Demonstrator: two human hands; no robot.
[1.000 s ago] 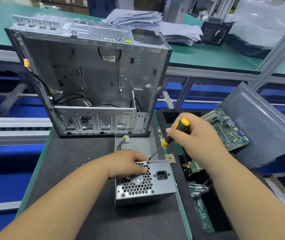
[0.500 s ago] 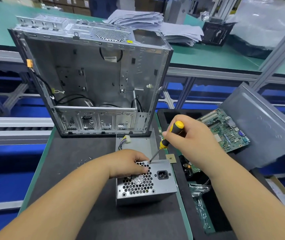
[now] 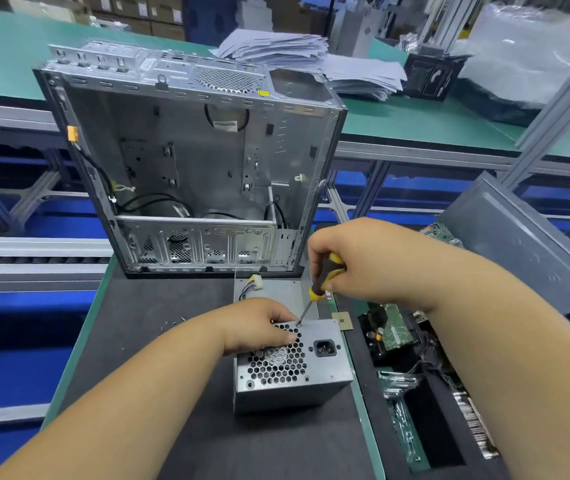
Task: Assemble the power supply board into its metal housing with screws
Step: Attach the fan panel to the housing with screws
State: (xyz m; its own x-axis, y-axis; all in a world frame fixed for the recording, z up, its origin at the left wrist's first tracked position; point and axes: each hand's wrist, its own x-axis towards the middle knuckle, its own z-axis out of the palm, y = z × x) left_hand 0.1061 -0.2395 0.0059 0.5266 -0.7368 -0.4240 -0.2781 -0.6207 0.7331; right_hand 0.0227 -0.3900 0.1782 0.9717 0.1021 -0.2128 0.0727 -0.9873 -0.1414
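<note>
A grey metal power supply housing (image 3: 325, 372) lies on the dark mat, its honeycomb vent and black power socket (image 3: 324, 348) facing me. My left hand (image 3: 259, 323) grips its upper left corner, the thumb on the vent. My right hand (image 3: 373, 261) grips a yellow and black screwdriver (image 3: 321, 282), whose tip sits on a screw (image 3: 298, 324) at the housing's top edge. A cable with a white connector (image 3: 255, 282) comes out of the housing's far end.
An open metal computer case (image 3: 190, 161) stands just behind the housing. A black tray (image 3: 425, 403) of circuit boards lies to the right, with a grey panel (image 3: 518, 244) leaning over it. Several loose screws (image 3: 172, 322) lie on the mat at left.
My right hand has shifted over the screwdriver handle, hiding more of it, and the tool stands more upright on the same screw. My left hand has stayed in place.
</note>
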